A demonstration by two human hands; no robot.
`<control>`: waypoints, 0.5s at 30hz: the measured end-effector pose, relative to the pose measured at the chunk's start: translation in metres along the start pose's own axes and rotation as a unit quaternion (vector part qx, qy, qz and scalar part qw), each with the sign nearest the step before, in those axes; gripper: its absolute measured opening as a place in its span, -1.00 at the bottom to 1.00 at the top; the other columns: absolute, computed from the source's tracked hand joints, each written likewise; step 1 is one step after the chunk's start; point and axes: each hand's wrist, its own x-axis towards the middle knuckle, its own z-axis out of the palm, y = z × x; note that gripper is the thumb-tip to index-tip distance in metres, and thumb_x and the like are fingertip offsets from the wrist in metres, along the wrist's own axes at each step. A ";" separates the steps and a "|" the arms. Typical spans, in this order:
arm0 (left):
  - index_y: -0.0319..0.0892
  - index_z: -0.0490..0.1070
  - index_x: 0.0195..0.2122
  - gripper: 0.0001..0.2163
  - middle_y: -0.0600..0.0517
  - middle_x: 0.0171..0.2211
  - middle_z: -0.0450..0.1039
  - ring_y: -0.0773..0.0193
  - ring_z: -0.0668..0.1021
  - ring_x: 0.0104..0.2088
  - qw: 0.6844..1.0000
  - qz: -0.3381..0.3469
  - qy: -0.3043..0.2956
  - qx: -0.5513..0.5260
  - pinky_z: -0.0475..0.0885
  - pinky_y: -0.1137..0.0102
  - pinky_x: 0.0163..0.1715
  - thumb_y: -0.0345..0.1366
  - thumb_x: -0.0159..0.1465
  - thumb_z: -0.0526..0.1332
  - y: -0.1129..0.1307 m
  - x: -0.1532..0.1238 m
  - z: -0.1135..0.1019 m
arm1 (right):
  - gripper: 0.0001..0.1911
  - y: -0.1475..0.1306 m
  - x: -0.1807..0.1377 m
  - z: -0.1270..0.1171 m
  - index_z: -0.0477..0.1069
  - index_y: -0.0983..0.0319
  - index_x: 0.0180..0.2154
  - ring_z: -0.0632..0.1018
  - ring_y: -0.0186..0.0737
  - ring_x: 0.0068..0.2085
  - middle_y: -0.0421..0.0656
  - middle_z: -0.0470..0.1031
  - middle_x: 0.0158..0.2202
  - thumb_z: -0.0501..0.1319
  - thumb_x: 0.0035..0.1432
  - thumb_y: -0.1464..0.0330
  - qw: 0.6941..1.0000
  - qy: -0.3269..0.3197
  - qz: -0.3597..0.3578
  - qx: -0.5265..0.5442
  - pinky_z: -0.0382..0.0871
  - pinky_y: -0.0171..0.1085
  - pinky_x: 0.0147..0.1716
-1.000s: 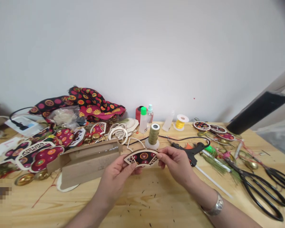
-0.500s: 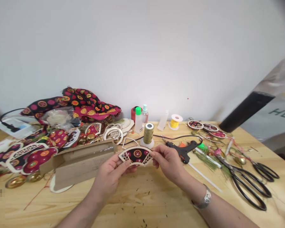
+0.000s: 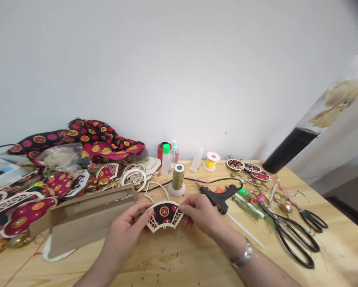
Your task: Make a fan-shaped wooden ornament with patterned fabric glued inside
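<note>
Both hands hold a fan-shaped wooden ornament (image 3: pixel 164 215) with red and black patterned cloth behind its cut-out frame. My left hand (image 3: pixel 126 233) pinches its left end and my right hand (image 3: pixel 200 214) pinches its right end, just above the wooden table (image 3: pixel 179 259). A silver bangle (image 3: pixel 243 255) is on my right wrist. Just behind the ornament stand a spool of olive thread (image 3: pixel 178 179) and a bare wooden fan frame (image 3: pixel 156 189).
A flat cardboard box (image 3: pixel 86 217) lies to the left, with several cloth-covered ornaments (image 3: pixel 20 205) and patterned fabric (image 3: pixel 86 139) behind it. A black glue gun (image 3: pixel 220 196), large black scissors (image 3: pixel 289 235), smaller scissors (image 3: pixel 312 219), small bottles (image 3: pixel 167 159) and a yellow spool (image 3: pixel 211 161) lie right and behind.
The ornament has come down closer to the table and tilted so its face shows more. The view has swung to the right, shifting everything leftward.
</note>
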 end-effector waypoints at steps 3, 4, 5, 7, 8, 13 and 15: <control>-0.17 0.58 -0.37 -0.65 0.04 -0.54 0.56 0.27 0.47 -0.58 0.999 0.009 0.016 0.050 0.40 0.45 -0.58 -0.04 -0.11 0.43 0.002 -0.002 0.001 | -0.68 -0.005 -0.005 0.001 0.31 0.23 -0.62 0.37 -0.35 -0.62 -0.26 0.33 -0.71 0.12 0.17 0.35 0.996 0.015 -0.018 -0.083 0.22 -0.39 -0.62; -0.17 0.58 -0.38 -0.64 0.04 -0.55 0.56 0.28 0.46 -0.60 0.998 0.007 0.015 0.060 0.38 0.45 -0.60 -0.03 -0.11 0.43 0.003 -0.002 0.002 | -0.65 -0.007 -0.007 0.001 0.30 0.23 -0.64 0.39 -0.32 -0.59 -0.23 0.35 -0.69 0.12 0.19 0.35 0.993 0.023 -0.029 -0.116 0.23 -0.36 -0.58; -0.16 0.58 -0.38 -0.64 0.05 -0.57 0.55 0.28 0.45 -0.62 0.998 0.002 0.012 0.067 0.38 0.45 -0.62 -0.02 -0.12 0.42 0.003 -0.003 0.003 | -0.63 -0.010 -0.010 0.001 0.28 0.22 -0.66 0.41 -0.28 -0.55 -0.21 0.36 -0.67 0.13 0.19 0.36 0.988 0.031 -0.040 -0.149 0.24 -0.33 -0.52; -0.16 0.59 -0.38 -0.65 0.05 -0.58 0.55 0.27 0.45 -0.63 0.997 -0.007 -0.005 0.079 0.37 0.44 -0.62 -0.02 -0.10 0.41 0.002 -0.004 0.004 | -0.65 -0.015 -0.017 0.002 0.29 0.22 -0.66 0.47 -0.16 -0.45 -0.14 0.41 -0.62 0.16 0.16 0.42 0.975 0.041 -0.058 -0.210 0.28 -0.25 -0.40; -0.15 0.59 -0.37 -0.66 0.05 -0.57 0.55 0.27 0.45 -0.64 0.996 -0.011 -0.017 0.083 0.37 0.44 -0.62 -0.02 -0.08 0.40 0.001 -0.005 0.004 | -0.69 -0.018 -0.021 0.004 0.32 0.22 -0.64 0.48 -0.10 -0.39 -0.09 0.44 -0.57 0.17 0.14 0.45 0.970 0.045 -0.062 -0.232 0.29 -0.20 -0.34; -0.11 0.60 -0.31 -0.73 0.01 -0.44 0.61 0.21 0.52 -0.55 0.994 0.001 -0.062 0.085 0.39 0.43 -0.58 -0.07 0.04 0.35 -0.006 -0.006 0.005 | -0.66 -0.022 -0.035 0.015 0.42 0.31 -0.15 0.44 0.10 -0.11 0.06 0.47 -0.15 0.35 0.03 0.32 0.922 0.039 -0.137 -0.360 0.33 -0.01 -0.12; -0.11 0.60 -0.30 -0.75 -0.01 -0.39 0.62 0.18 0.54 -0.48 0.994 0.008 -0.064 0.090 0.40 0.43 -0.54 -0.10 0.05 0.35 -0.007 -0.006 0.004 | -0.49 -0.020 -0.037 0.019 0.35 0.31 -0.04 0.42 0.07 -0.08 0.03 0.44 -0.09 0.40 -0.02 0.30 0.905 0.016 -0.168 -0.389 0.35 0.00 -0.09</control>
